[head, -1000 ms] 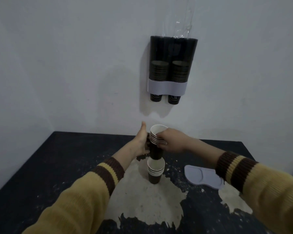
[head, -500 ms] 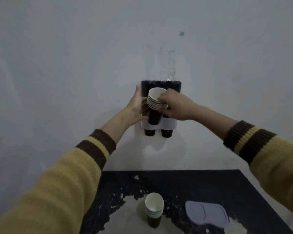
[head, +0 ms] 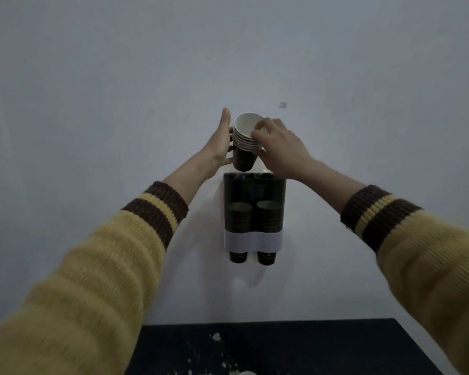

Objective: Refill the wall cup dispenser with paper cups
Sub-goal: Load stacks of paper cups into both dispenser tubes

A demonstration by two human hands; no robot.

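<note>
Two hands' grip: cup stack (head: 245, 143) upright, mouth upward.

cup stack (head: 246, 143) raised from table, now above dispenser (head: 254, 212)

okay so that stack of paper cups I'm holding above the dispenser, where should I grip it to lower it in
Keep the grip on the stack of cups high, fingers from the sides around the banded white rims, as the right hand does. The dark tapered bottom must stay free to enter the dispenser tube below; the left hand probably only steadies.
</note>
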